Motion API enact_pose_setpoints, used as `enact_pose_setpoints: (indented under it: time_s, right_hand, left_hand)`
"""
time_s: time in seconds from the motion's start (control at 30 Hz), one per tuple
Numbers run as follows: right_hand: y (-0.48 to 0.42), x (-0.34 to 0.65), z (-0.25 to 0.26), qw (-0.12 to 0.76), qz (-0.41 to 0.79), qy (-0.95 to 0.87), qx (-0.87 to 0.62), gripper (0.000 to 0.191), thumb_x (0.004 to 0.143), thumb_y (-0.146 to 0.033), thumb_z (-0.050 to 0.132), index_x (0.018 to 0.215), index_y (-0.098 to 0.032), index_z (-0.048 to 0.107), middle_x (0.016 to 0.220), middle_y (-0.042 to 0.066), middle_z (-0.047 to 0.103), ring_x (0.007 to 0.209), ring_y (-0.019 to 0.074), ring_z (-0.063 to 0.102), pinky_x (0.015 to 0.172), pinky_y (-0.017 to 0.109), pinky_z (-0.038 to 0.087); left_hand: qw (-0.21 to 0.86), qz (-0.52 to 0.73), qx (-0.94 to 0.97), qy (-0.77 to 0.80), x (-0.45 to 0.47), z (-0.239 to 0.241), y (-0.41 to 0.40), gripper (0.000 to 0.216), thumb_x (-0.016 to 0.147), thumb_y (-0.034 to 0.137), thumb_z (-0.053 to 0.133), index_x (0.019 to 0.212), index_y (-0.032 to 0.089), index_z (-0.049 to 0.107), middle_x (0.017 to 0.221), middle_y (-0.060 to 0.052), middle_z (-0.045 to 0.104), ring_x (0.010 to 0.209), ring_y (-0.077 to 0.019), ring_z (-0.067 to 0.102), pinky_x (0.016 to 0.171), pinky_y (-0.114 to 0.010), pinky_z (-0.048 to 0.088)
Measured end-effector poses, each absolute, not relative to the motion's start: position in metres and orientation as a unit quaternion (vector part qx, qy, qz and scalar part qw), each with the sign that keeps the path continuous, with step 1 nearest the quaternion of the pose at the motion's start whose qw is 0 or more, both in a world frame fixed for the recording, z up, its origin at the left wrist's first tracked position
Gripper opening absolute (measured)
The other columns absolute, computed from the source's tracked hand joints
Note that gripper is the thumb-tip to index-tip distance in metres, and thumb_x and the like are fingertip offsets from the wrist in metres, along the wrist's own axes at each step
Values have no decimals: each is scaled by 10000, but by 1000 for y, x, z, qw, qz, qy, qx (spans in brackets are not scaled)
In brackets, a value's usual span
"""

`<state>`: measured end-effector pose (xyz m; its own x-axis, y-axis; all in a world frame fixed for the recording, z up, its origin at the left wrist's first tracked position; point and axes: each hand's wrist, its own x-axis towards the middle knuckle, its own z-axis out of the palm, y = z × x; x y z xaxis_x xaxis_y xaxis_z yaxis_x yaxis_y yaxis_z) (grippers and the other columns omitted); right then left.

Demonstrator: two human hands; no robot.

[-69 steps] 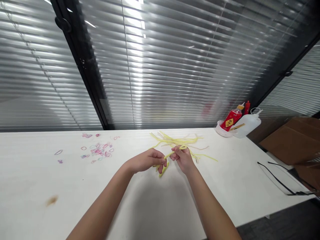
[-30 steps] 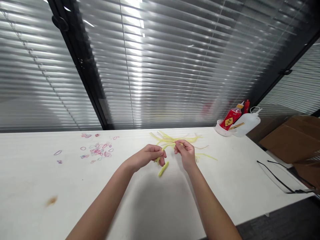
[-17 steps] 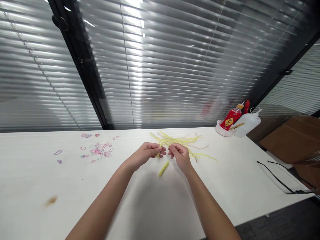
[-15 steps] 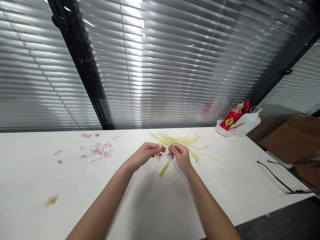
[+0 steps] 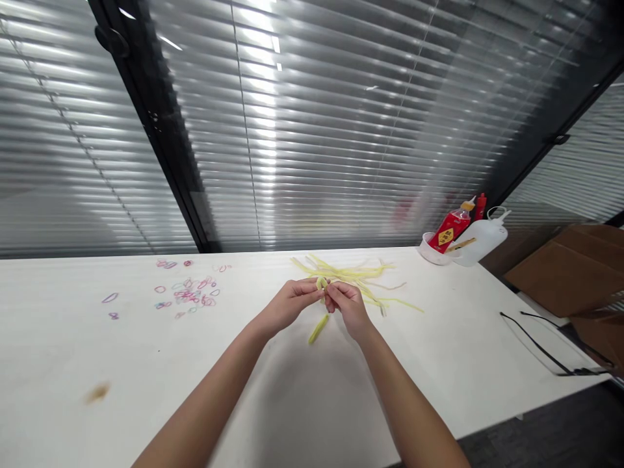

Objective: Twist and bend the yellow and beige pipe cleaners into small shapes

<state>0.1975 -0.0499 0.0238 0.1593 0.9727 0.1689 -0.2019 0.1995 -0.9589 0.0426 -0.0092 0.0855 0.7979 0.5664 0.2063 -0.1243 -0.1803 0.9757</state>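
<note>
My left hand (image 5: pixel 287 305) and my right hand (image 5: pixel 347 307) meet above the white table (image 5: pixel 302 396), fingertips pinched together on one folded yellow strip (image 5: pixel 321 283). A short bundled yellow piece (image 5: pixel 317 329) lies on the table just below my hands. Behind them, a loose pile of yellow strips (image 5: pixel 358 276) is spread out on the tabletop.
Several small coloured rubber bands (image 5: pixel 188 294) are scattered at the left. At the back right stand a white bowl (image 5: pixel 433 255), a red bottle (image 5: pixel 451 229) and a white squeeze bottle (image 5: pixel 482 240). A black cable (image 5: pixel 546 351) and cardboard boxes (image 5: pixel 570 273) lie right. Blinds hang behind.
My hands have come together and now pinch a folded yellow strip between the fingertips. The short bundled piece left my left hand and stays on the table.
</note>
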Motion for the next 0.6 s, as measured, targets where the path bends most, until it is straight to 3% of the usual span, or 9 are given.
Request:
enact_pose_setpoints:
  time_s: [0.37,0.6]
  right_hand:
    - [-52,195,24,587,567,-404,-413,357,736,-454,669,552,-159,590,508,-21,491,464,84,427,489,238,368]
    - [-56,192,30,598,538,-426,-414,233,754,-399,663,680,-179,688,779,29,558,668,113,479,549,224,418]
  left_hand:
    - [655,294,670,188,45,81,-11,236,804,319,589,684,154,708,756,-56,629,764,-194,579,796,-350,451]
    - [651,348,630,240,47,76,-10,180,750,303,663,661,149,694,841,-48,617,797,-177,562,752,-308,442]
